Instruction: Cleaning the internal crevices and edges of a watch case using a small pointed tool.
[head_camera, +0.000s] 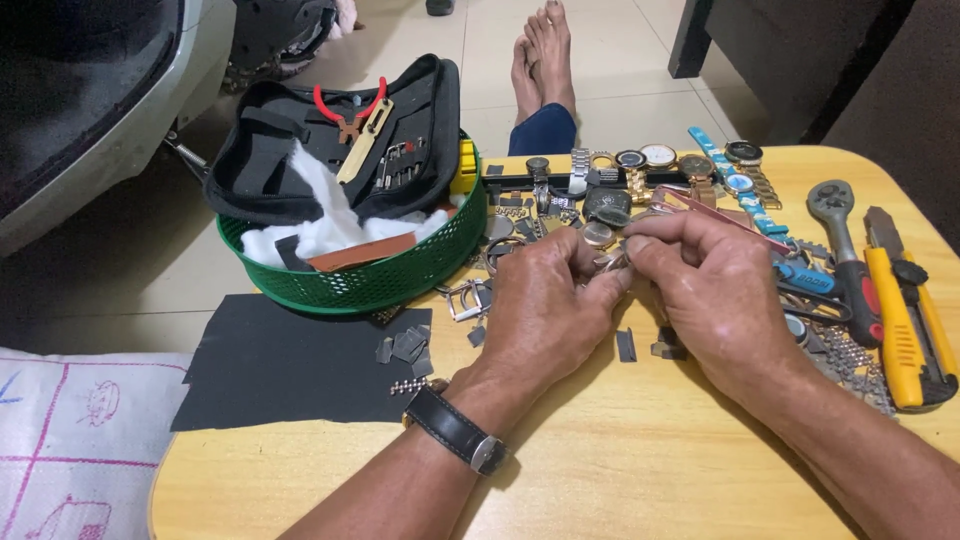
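Both hands meet over the middle of the wooden surface (620, 450). My left hand (545, 300) and right hand (715, 295) pinch one small metal watch part (612, 264) between their fingertips; both grips are closed on it. The part is mostly hidden by the fingers, so I cannot tell its exact kind or its long axis. It sits at the meeting point of the two hands, just right of the left fingertips and just left of the right ones, neither hand clearly nearer. It is held slightly above the surface, near the row of watches (660, 165).

Counts, as far as visible:
- Watches laid out in the row at the far edge: about six; some overlap, so the count is uncertain.
- One green basket (400, 275) to the left, holding one black tool pouch (330, 140) with one pair of red-handled pliers (350, 108) and white wadding.
- One dark sheet (270, 365) under the basket's near side, with several small grey scraps (405, 345) on it.
- One ratchet handle (845, 235) and one yellow utility knife (905, 320) at the right, lying lengthwise away from me.
- One wristwatch (455, 430), black strap, on my left wrist.
- Two loose dark bits (645, 347) lie on the surface just below the hands.
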